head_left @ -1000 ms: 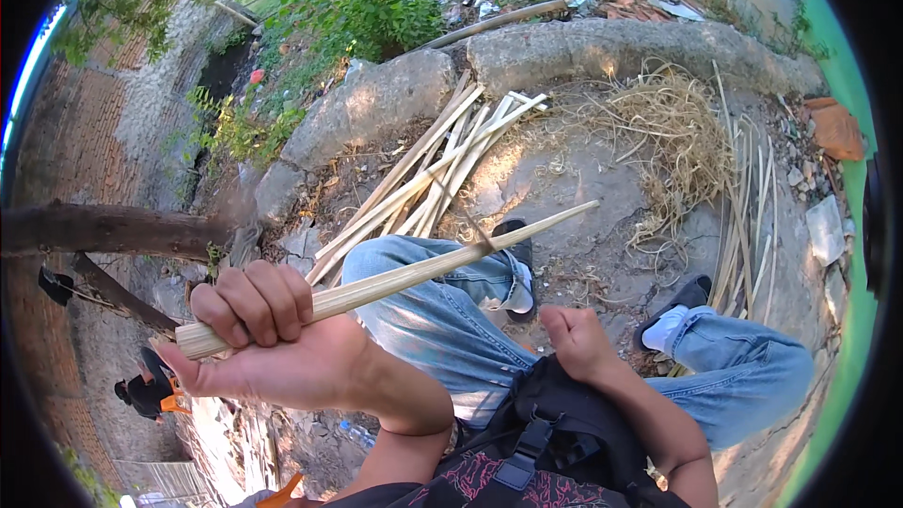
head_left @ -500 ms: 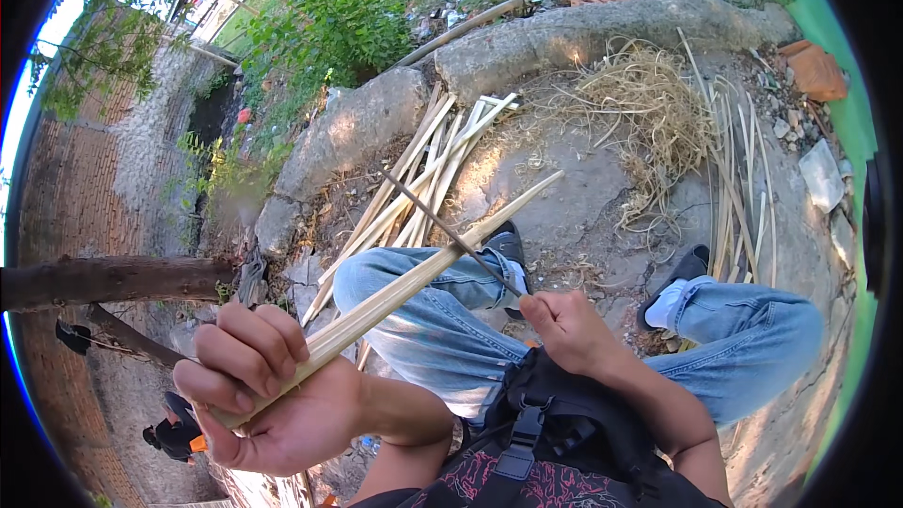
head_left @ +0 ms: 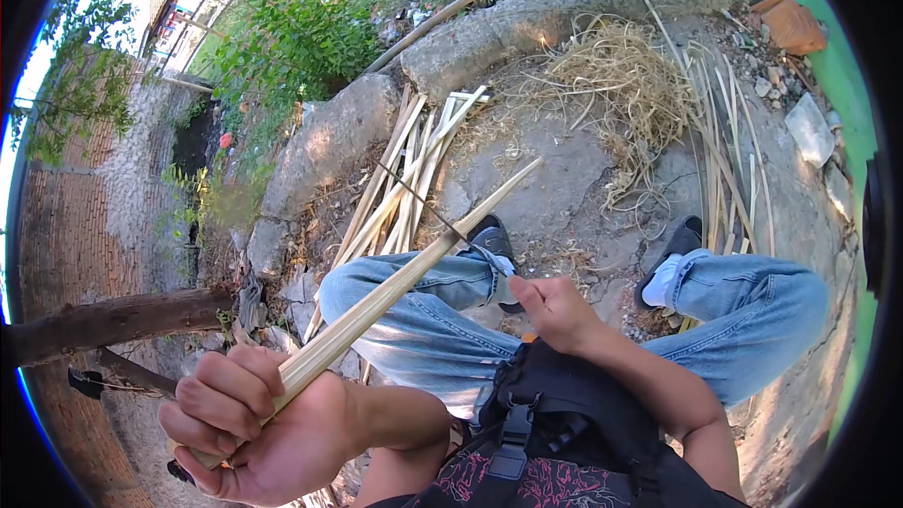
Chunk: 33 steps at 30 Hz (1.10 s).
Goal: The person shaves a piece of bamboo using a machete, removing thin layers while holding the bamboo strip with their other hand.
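My left hand [head_left: 282, 442], at the lower left, is closed round the thick end of a pale, tapering bamboo strip [head_left: 376, 313]. The strip slants up and away to the right, ending in a narrow tip above the ground. A long, thin, dark knife [head_left: 423, 201] lies across it near the far part, touching it. My right hand [head_left: 557, 312] is wrapped round the knife's near end, so its handle is hidden. Beyond the knife, several cut bamboo strips [head_left: 437, 146] lie in a loose pile on the ground.
Tangled shavings [head_left: 625, 85] lie ahead, with more long strips [head_left: 729, 169] to the right. A low concrete kerb [head_left: 536, 23] curves behind them. My bent legs [head_left: 414, 320] frame the work; a black bag [head_left: 564, 395] rests against me. A dark log [head_left: 122, 320] juts in from the left.
The bamboo strip and left hand have shifted slightly left and down. The knife contacts the strip at about the same part. My view has turned a little, moving the background left.
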Each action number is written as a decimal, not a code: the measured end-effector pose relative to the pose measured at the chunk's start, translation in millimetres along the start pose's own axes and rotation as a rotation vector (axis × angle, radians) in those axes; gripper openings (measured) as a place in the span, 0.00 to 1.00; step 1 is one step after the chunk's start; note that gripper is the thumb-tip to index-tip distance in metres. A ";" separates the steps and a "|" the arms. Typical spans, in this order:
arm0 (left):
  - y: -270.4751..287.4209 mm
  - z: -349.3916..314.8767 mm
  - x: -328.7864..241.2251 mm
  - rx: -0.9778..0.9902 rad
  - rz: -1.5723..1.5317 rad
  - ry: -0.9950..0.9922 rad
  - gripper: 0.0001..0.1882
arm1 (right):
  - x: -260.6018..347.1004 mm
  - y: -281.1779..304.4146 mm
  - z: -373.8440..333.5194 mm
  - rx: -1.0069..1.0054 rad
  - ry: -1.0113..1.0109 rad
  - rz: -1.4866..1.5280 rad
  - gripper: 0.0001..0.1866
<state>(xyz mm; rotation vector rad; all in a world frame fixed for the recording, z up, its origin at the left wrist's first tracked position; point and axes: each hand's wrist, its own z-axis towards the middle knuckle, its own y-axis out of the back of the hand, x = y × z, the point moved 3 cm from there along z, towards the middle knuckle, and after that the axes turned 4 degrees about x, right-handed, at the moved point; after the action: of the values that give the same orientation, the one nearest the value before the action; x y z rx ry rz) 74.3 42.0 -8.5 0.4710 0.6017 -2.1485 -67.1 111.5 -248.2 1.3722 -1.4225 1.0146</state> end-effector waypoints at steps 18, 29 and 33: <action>-5.6 -1.1 3.6 0.048 -0.032 0.027 0.14 | -26.5 1.1 11.1 -0.114 -0.011 -0.024 0.34; 4.8 8.4 4.5 0.012 -0.007 0.044 0.15 | 8.7 -11.9 -13.0 0.011 0.104 -0.099 0.30; 2.2 12.8 6.6 -0.051 0.010 0.052 0.15 | -9.3 -8.6 -4.9 -0.060 0.048 -0.014 0.31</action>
<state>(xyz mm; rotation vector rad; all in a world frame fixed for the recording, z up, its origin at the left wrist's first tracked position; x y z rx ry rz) 70.7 29.5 -2.1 0.5024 0.6798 -2.1114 -58.3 118.2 -256.0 1.3051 -1.3947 0.9820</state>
